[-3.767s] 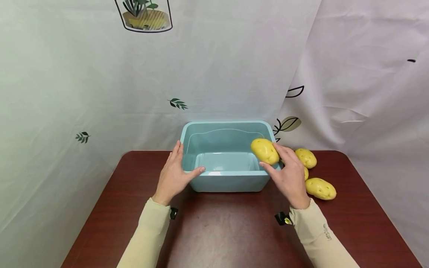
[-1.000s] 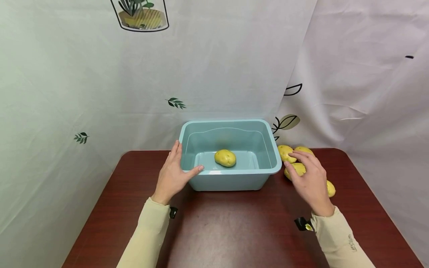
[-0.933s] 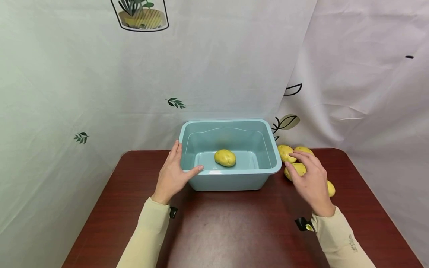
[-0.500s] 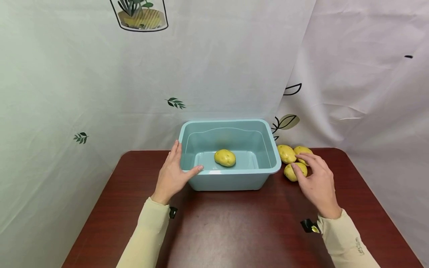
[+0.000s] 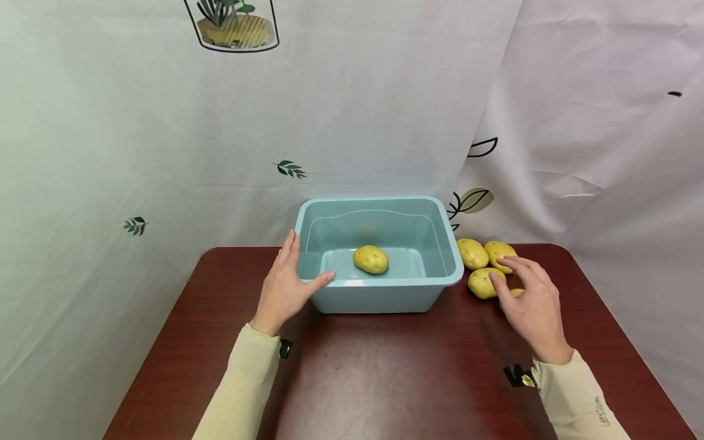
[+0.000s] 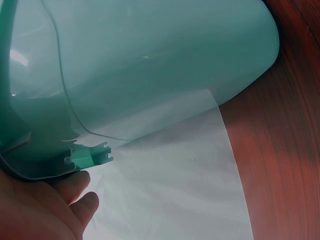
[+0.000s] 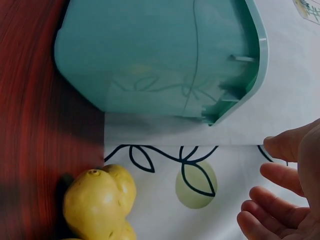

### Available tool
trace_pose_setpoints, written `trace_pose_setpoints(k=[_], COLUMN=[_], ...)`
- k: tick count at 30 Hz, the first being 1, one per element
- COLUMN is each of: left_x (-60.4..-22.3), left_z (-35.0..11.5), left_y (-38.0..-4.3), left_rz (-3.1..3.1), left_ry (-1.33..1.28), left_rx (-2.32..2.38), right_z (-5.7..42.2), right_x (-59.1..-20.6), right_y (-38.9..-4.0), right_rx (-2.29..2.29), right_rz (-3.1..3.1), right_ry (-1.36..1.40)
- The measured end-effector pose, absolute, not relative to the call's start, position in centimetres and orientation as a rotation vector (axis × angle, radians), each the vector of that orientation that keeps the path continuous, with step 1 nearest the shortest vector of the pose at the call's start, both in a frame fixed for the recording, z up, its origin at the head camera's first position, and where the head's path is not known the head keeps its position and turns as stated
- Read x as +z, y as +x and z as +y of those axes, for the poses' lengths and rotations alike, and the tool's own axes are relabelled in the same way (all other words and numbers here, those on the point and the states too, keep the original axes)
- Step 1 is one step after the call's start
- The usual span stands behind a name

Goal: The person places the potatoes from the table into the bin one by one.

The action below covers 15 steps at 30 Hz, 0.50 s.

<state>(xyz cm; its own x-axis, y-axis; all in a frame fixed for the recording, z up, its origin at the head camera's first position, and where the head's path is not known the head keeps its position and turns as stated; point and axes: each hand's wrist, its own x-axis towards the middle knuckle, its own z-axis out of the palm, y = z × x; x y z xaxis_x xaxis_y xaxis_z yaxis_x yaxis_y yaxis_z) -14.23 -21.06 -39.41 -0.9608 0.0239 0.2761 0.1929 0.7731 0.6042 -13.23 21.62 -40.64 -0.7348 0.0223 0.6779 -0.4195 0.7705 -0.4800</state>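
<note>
The right hand [image 5: 530, 308] has shifted right since the earlier frame. Left hand [image 5: 282, 287]: fingers straight, thumb spread, at the near-left corner of the plastic tub [image 5: 374, 300]. Tub floor: one potato [image 5: 371, 260]. Right hand: spread, holding nothing, near four loose potatoes [image 5: 484, 285] on the counter [image 5: 385, 373]. Expected handling: firm, fairly light, possibly slippery; grip across the narrow middle.

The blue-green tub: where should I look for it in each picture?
Head: the blue-green tub stands near the centre, a potato inside.
Left wrist: it fills the upper left, above the left hand.
Right wrist: top middle, above the potatoes outside it.
Shared landmark: the dark red table, in all three views.
</note>
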Motion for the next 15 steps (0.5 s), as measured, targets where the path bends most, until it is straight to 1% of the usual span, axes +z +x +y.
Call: trace_pose_setpoints(k=[15], left_x=[-39.4], left_z=[-21.0], left_y=[-14.2], left_rz=[-2.721], left_ry=[-0.161], left_rx=[-0.965], right_z=[23.0], right_x=[-41.3], right_y=[-13.0], right_rx=[0.823], right_rz=[-2.338], right_ry=[0.218])
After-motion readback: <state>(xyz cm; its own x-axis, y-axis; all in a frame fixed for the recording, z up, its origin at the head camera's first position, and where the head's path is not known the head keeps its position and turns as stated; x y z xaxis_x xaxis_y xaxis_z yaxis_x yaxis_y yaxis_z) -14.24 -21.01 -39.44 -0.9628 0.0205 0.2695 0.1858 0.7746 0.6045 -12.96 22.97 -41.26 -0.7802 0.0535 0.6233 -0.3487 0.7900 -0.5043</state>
